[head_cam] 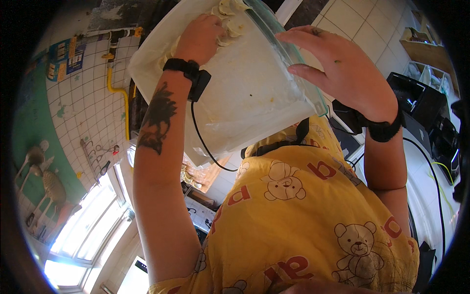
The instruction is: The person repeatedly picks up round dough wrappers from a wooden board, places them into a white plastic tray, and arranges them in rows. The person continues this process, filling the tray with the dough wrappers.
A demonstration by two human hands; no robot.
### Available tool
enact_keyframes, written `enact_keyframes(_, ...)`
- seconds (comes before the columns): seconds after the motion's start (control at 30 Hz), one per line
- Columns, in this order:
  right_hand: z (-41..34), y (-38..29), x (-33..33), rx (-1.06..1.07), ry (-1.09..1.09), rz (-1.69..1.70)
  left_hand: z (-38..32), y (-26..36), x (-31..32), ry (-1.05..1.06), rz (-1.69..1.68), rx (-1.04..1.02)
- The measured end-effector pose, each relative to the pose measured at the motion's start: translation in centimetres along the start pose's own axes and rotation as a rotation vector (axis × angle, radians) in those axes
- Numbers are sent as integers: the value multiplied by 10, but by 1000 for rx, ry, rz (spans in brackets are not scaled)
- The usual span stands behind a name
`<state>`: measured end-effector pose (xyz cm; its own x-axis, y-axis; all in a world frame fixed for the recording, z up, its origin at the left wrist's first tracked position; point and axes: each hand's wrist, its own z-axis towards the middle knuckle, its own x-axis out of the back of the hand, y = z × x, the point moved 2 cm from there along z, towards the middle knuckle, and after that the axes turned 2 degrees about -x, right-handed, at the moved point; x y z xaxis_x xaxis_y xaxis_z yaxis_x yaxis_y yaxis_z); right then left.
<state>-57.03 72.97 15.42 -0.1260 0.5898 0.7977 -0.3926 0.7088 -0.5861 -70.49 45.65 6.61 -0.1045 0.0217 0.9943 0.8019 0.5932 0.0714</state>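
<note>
A white plastic drawer (253,88) with a clear greenish front panel (273,40) lies tilted before me. Pale dumplings (233,27) sit in it towards the far end, and more show beside my left wrist. My left hand (202,38) reaches down among them. Its fingertips are partly hidden, so whether a dumpling is in its grasp does not show. At the panel's rim is my right hand (334,62), thumb and fingers apart. Its fingertips overlap the rim in view; firm contact cannot be made out. Small dark and yellowish specks dot the drawer's bottom.
Below the drawer, more dumplings (191,178) lie on a board (209,176). A yellow gas pipe (126,106) runs along the tiled wall at left, with ladles and a skimmer (53,185) hanging nearby. Black cables (202,136) trail from both wrist bands. Black appliances (418,99) stand at right.
</note>
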Motion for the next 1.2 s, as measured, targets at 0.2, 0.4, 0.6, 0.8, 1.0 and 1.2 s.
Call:
enact_keyframes(0.2, 3, -3, 5, -22, -75, 25, 2, -2, -7, -12, 133, -60)
enact_keyframes(0.4, 6, -9, 6, -24, -89, 11, -2, -1, -3, 6, 202, -57)
enact_keyframes(0.6, 4, -9, 5, -36, -108, -2, 4, 4, 7, -44, 237, -16)
enact_keyframes(0.8, 5, -11, 6, -14, -84, 7, 13, 18, 7, 198, -111, 91)
enact_keyframes(1.0, 6, -13, 8, -22, -97, 14, 19, 20, -24, 159, -21, 147)
enact_keyframes(1.2, 6, -13, 7, -18, -83, 7, 20, 8, -38, 10, 35, 203)
